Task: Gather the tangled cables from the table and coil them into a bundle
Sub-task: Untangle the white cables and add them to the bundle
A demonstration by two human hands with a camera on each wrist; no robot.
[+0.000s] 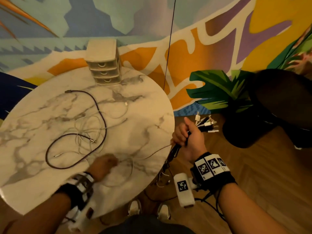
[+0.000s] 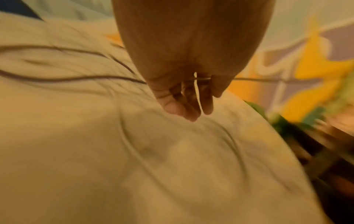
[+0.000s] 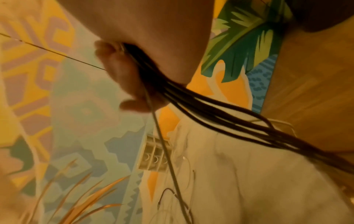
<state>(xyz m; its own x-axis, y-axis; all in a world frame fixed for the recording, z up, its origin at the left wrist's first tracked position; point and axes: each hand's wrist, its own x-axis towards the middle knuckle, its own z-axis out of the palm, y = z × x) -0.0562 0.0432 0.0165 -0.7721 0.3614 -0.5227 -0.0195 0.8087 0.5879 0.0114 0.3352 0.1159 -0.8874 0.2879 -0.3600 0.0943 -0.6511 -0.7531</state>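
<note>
I'm gripping a bunch of cables (image 1: 179, 150) in my right hand (image 1: 190, 140), fist closed, just off the round marble table (image 1: 148, 115) at its 3 o'clock edge; their plugs (image 1: 206, 124) are fanning out above my thumb. My left hand (image 1: 103, 166) is hovering at the table's 6 o'clock, fingers curled and pinching a thin cable (image 2: 256, 79). Loose cables (image 1: 87, 129) are lying tangled mid-table, and a small drawer unit (image 1: 103, 65) is sitting at 12 o'clock.
</note>
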